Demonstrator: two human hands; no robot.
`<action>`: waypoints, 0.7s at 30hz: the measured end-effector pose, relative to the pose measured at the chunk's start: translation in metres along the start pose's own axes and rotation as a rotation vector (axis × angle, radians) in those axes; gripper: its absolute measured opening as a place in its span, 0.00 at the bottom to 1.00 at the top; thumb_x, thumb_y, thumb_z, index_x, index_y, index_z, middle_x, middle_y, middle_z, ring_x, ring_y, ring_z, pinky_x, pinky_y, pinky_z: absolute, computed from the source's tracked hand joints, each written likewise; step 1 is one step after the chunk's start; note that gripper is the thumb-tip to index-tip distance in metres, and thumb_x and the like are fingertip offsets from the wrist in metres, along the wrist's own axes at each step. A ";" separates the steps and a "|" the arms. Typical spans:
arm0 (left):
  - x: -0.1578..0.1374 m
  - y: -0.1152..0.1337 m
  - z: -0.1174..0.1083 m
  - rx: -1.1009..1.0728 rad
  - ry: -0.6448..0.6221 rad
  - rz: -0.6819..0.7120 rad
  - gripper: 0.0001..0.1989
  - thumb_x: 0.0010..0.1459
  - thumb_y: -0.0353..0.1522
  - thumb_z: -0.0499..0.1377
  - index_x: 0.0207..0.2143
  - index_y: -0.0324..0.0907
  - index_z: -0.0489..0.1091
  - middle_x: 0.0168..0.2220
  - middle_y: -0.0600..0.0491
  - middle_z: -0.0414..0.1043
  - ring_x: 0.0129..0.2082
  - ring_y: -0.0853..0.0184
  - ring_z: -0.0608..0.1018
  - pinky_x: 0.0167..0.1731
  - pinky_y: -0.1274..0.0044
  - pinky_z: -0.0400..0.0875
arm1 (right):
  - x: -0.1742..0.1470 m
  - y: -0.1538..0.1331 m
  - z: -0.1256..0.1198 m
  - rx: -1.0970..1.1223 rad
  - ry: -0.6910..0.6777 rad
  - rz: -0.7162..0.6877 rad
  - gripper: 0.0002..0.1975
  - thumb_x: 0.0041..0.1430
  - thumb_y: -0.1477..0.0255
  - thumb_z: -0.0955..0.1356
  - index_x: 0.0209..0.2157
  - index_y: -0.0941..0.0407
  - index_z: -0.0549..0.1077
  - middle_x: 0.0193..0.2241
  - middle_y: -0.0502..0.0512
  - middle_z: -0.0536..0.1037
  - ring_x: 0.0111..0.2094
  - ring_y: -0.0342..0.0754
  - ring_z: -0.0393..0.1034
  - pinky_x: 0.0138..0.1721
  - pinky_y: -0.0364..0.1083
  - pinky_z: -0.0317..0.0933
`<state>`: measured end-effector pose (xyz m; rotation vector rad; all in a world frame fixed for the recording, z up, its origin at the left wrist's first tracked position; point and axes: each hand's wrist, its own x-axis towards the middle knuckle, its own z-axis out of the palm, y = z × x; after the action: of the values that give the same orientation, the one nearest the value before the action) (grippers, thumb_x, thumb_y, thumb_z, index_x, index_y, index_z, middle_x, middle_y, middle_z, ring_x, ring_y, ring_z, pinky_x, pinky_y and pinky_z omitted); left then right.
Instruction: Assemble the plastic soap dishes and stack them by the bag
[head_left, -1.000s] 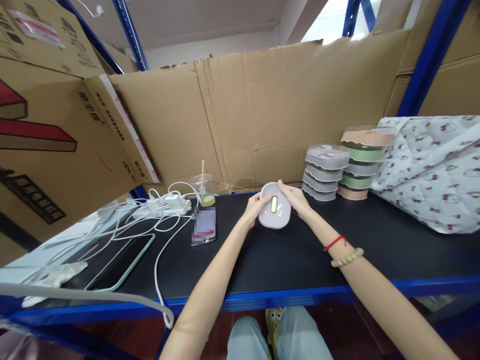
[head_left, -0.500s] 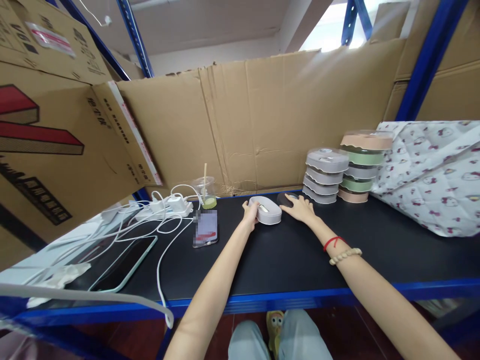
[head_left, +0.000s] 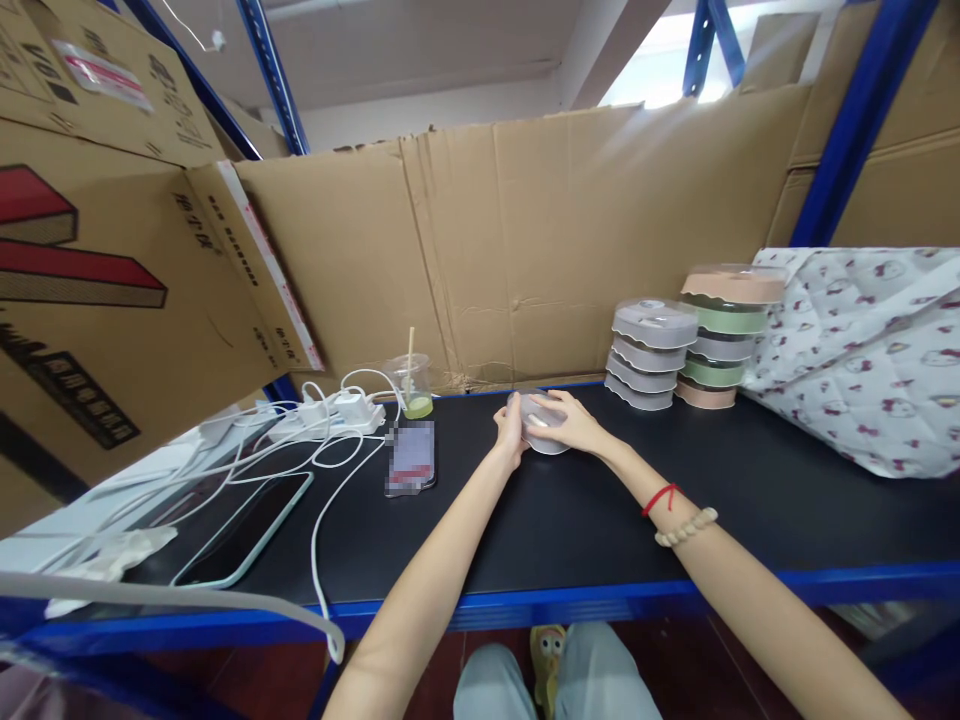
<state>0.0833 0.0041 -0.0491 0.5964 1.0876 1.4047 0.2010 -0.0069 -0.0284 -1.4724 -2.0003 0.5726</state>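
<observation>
A grey oval box [head_left: 553,446] rests on the black tabletop in front of me. Its clear lid [head_left: 534,408] lies over the top; whether it is fully seated I cannot tell. My left hand [head_left: 511,426] grips the box's left side, fingers curled round it. From the right, my right hand [head_left: 576,424] holds the lid, with thumb and fingers bent over its edge. Part of the box is hidden behind my fingers. To the right stands a stack of similar grey lidded boxes [head_left: 651,345], beside a taller stack in peach, green and grey [head_left: 724,345].
Left of my hands lie a phone [head_left: 412,455], a drink cup with a straw [head_left: 417,385] and a power strip [head_left: 330,417] with tangled white cables. Another phone [head_left: 247,535] is farther left. A patterned quilted bag [head_left: 877,360] sits at the right. Cardboard [head_left: 525,240] walls the back.
My right hand has moved left, bringing the clear lid from the tabletop onto the grey box. My left hand has shifted slightly right and still holds the box.
</observation>
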 end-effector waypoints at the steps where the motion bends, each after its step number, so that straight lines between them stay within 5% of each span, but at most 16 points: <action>1: -0.002 0.001 0.000 0.013 0.025 -0.014 0.22 0.50 0.43 0.61 0.43 0.44 0.60 0.35 0.51 0.69 0.24 0.69 0.74 0.21 0.78 0.68 | 0.001 0.001 0.000 0.002 0.000 -0.005 0.33 0.43 0.61 0.73 0.53 0.47 0.69 0.60 0.58 0.60 0.60 0.60 0.54 0.60 0.57 0.49; 6: -0.011 0.007 0.004 0.028 0.104 -0.018 0.21 0.47 0.36 0.64 0.41 0.45 0.60 0.31 0.55 0.67 0.22 0.72 0.72 0.20 0.80 0.66 | 0.005 0.006 0.005 0.217 0.026 -0.014 0.32 0.41 0.61 0.74 0.51 0.50 0.71 0.58 0.59 0.62 0.60 0.57 0.55 0.60 0.55 0.49; 9: -0.017 0.012 0.007 -0.040 0.142 0.023 0.19 0.49 0.33 0.63 0.41 0.47 0.59 0.34 0.55 0.68 0.25 0.72 0.73 0.22 0.80 0.68 | 0.005 0.003 0.003 0.473 0.095 0.130 0.35 0.48 0.60 0.70 0.57 0.55 0.62 0.56 0.62 0.65 0.57 0.53 0.61 0.58 0.52 0.55; 13: -0.025 0.022 0.012 -0.165 0.102 0.113 0.18 0.53 0.30 0.59 0.44 0.49 0.56 0.40 0.55 0.69 0.31 0.72 0.75 0.26 0.81 0.70 | 0.000 -0.006 -0.006 0.739 0.038 0.277 0.38 0.47 0.59 0.70 0.58 0.57 0.58 0.51 0.63 0.71 0.45 0.54 0.72 0.41 0.52 0.71; 17: -0.032 0.035 0.009 -0.153 -0.034 0.213 0.08 0.59 0.34 0.52 0.42 0.46 0.59 0.36 0.53 0.71 0.32 0.71 0.76 0.30 0.81 0.71 | -0.002 -0.012 -0.019 0.796 0.114 0.081 0.38 0.42 0.61 0.72 0.56 0.52 0.62 0.52 0.57 0.70 0.41 0.52 0.72 0.28 0.47 0.74; 21: -0.032 0.042 0.002 -0.138 -0.064 0.189 0.14 0.60 0.40 0.44 0.42 0.44 0.62 0.33 0.49 0.72 0.29 0.66 0.78 0.30 0.76 0.72 | -0.002 -0.014 -0.045 0.713 0.353 -0.121 0.41 0.43 0.56 0.69 0.60 0.49 0.57 0.58 0.56 0.63 0.47 0.55 0.69 0.30 0.48 0.74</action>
<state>0.0701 -0.0205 -0.0043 0.6519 0.8930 1.5991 0.2218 -0.0135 0.0133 -0.9263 -1.3858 0.8012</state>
